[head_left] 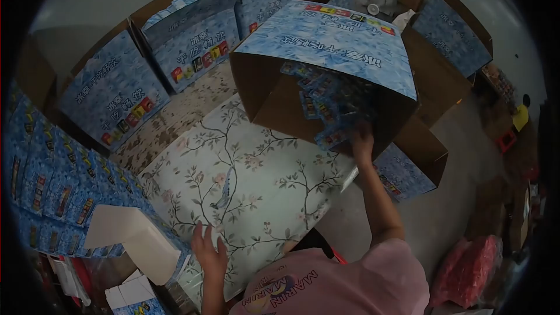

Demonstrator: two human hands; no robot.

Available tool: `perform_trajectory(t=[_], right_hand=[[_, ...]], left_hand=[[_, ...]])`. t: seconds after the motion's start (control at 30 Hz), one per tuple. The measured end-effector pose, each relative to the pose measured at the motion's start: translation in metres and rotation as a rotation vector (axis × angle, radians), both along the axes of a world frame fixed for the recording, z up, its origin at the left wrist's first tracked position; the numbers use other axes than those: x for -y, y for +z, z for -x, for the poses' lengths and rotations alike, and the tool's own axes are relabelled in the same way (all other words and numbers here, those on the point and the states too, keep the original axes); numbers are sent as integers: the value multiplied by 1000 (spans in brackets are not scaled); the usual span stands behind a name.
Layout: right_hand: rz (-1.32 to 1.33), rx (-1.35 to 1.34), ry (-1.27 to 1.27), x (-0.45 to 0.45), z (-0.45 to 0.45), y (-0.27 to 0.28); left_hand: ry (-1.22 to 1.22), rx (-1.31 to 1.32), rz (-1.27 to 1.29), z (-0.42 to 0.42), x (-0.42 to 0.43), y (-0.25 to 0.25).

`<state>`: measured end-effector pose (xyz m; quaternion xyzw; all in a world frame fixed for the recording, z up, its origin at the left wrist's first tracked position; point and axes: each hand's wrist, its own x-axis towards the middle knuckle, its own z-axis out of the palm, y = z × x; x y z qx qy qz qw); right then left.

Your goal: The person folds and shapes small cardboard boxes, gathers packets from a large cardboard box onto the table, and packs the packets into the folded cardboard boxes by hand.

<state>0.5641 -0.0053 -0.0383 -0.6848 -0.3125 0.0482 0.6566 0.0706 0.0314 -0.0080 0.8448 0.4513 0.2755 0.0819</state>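
Observation:
A large blue ice-patterned carton [350, 35] lies on its side on the table, its open end towards me. Inside it are several small blue packets [326, 102], stacked and partly in shadow. My right hand [363, 140] reaches into the lower right of the opening, at the edge of the packets; its fingers are dark and partly hidden, so I cannot make out a grip. Over the near left part of the flower-patterned tablecloth [262, 178], my left hand [209, 251] is open with fingers apart, holding nothing.
More blue cartons [195, 46] stand along the back of the table. Blue display boxes [58, 181] are stacked at left, beside a white card flap [131, 230]. An open carton [414, 166] stands on the floor at right, and a red plastic bundle [469, 268] lies lower right.

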Motion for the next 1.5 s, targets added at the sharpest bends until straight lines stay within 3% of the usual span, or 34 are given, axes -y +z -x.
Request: perform_trajectory(t=[0.13, 0.2, 0.27, 0.43, 0.5, 0.77, 0.9, 1.03, 1.13, 1.17, 1.3, 1.37, 1.43, 1.5], right_hand=[[141, 272, -259, -16, -80, -46], [224, 359, -339, -39, -112, -40], [522, 307, -384, -68, -135, -18], [400, 338, -287, -122, -236, -43], [341, 382, -245, -125, -261, -68], [285, 426, -173, -156, -313, -160], [277, 444, -210, -161, -336, -171], [289, 443, -230, -198, -324, -179], [367, 440, -296, -124, -330, -204], [390, 439, -314, -97, -312, -185], [486, -90, 20, -83, -166, -75], [521, -197, 155, -80, -102, -38], [602, 165, -3, -89, -50, -19], [812, 330, -37, -91, 1, -14]], left_hand=[[-135, -19, 92, -50, -1, -40], [-235, -21, 193, -68, -2, -56], [-216, -100, 105, -85, -1, -68], [-153, -170, 28, -88, -1, -69], [-154, -198, 141, -89, 0, -64], [-158, -189, 220, -89, -2, -59], [-174, -180, 215, -89, -3, -59], [-184, -195, 209, -84, -1, -64], [-205, -191, 210, -89, 0, -66], [-197, -194, 209, -89, -1, -66], [-188, -192, 173, -89, -2, -67], [-191, -189, 158, -89, -2, -69], [-190, -183, 143, -90, -1, -69], [-180, -167, 114, -90, -1, -71]])
